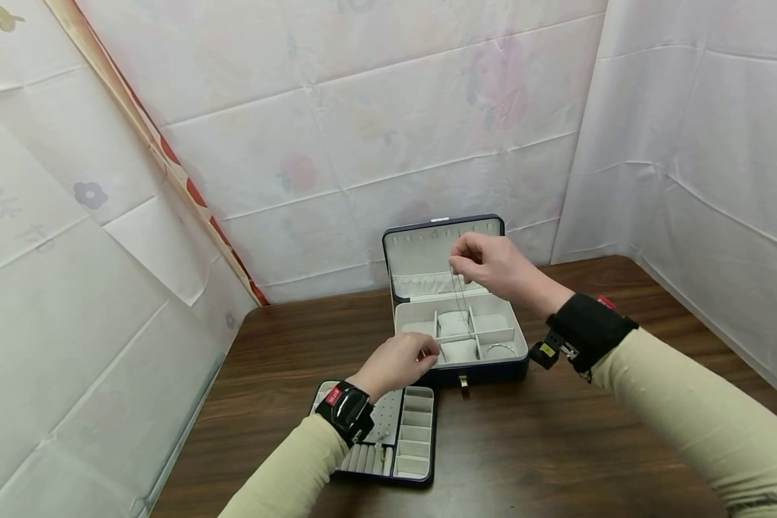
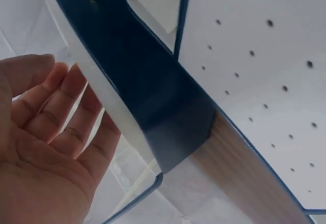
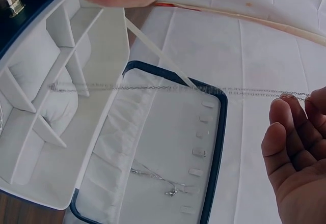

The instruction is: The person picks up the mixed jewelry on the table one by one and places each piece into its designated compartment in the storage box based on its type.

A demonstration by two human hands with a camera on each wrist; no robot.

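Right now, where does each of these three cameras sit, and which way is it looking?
Head: worn on the head, looking forward and down at the table, the open jewellery box and the tray; both sleeved arms and hands show.
Left wrist: close under the left hand, facing the box's blue edge; palm and fingers show.
Right wrist: by the right hand, facing the box's lid; fingers pinch a thin chain.
All three share the jewellery box.
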